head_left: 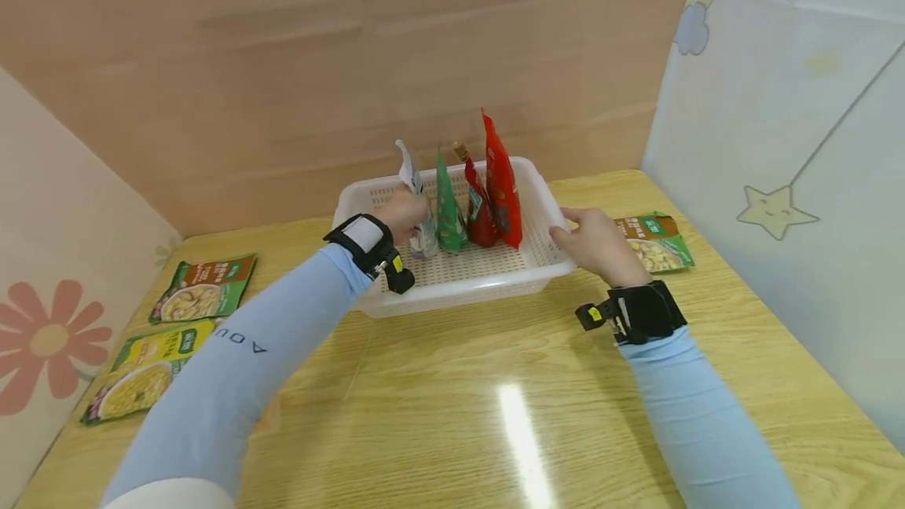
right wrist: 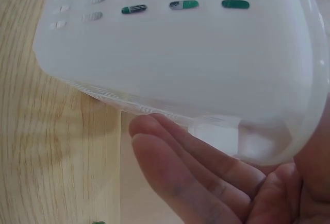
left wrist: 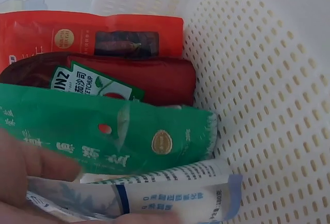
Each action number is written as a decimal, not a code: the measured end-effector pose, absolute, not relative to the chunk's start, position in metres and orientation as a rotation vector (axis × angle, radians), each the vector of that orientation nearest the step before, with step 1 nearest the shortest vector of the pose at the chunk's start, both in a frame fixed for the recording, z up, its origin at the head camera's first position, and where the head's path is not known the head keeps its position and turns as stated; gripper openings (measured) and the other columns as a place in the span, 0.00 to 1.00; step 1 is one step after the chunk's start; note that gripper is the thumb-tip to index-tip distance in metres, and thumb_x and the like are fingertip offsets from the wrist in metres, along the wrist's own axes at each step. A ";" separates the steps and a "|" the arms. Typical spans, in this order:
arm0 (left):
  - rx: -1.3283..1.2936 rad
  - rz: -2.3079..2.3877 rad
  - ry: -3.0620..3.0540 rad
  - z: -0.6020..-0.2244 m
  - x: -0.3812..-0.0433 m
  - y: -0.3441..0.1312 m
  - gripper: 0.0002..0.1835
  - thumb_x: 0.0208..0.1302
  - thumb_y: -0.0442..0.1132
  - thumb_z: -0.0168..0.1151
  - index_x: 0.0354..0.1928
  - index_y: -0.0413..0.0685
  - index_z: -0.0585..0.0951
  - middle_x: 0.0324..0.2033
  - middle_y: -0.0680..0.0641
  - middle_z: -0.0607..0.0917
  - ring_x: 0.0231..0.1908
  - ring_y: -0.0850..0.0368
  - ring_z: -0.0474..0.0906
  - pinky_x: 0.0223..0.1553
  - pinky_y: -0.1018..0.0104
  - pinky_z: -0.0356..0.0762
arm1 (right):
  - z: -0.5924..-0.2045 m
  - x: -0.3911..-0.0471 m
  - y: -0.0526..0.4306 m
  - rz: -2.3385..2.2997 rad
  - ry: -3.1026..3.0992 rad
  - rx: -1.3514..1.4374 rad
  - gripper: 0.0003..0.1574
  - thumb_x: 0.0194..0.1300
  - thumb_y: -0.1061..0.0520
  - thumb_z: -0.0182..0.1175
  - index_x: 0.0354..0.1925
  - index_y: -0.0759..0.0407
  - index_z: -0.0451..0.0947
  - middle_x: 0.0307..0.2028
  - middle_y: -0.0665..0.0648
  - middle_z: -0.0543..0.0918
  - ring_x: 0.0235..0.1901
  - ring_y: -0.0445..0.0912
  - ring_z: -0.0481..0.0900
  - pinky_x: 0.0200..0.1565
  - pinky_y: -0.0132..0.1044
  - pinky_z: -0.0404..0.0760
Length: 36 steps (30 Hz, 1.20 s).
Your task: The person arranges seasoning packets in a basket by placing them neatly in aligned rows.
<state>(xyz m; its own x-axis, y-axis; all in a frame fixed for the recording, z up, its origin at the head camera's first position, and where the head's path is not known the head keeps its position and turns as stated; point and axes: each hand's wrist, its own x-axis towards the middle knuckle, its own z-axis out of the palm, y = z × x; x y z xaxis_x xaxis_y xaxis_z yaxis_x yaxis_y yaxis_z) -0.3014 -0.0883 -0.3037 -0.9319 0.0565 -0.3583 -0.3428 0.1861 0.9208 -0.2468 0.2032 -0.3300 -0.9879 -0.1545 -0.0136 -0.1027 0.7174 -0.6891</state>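
A white perforated plastic basket [head_left: 452, 289] stands on the table. In it, a white pouch with blue print [left wrist: 170, 198], a green pouch [head_left: 448, 206], a ketchup bottle [head_left: 481, 214] and a red pouch [head_left: 503, 183] stand side by side. My left hand [head_left: 403, 214] reaches inside and grips the white pouch at the left of the row; the left wrist view shows fingers on both sides of it. At the basket's right end, my right hand [head_left: 597, 242] holds the rim. Its fingers [right wrist: 175, 170] lie along the outer wall in the right wrist view; the thumb is hidden there.
Left of the basket lie a brown-and-green food packet [head_left: 205, 289] and a yellow-and-green one [head_left: 144, 371], partly behind my left sleeve. Another brown-and-green packet [head_left: 656, 242] lies beyond my right hand. Brown paper [head_left: 353, 85] backs the table [head_left: 438, 399], with patterned panels at both sides.
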 end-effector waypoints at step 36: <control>-0.170 1.609 2.009 -0.304 -0.307 -0.103 0.39 0.74 0.27 0.40 0.77 0.44 0.32 0.76 0.39 0.40 0.74 0.41 0.44 0.68 0.40 0.53 | -0.330 -0.245 0.197 -1.052 2.901 -0.198 0.36 0.74 0.52 0.52 0.72 0.70 0.60 0.56 0.71 0.77 0.41 0.56 0.79 0.35 0.41 0.79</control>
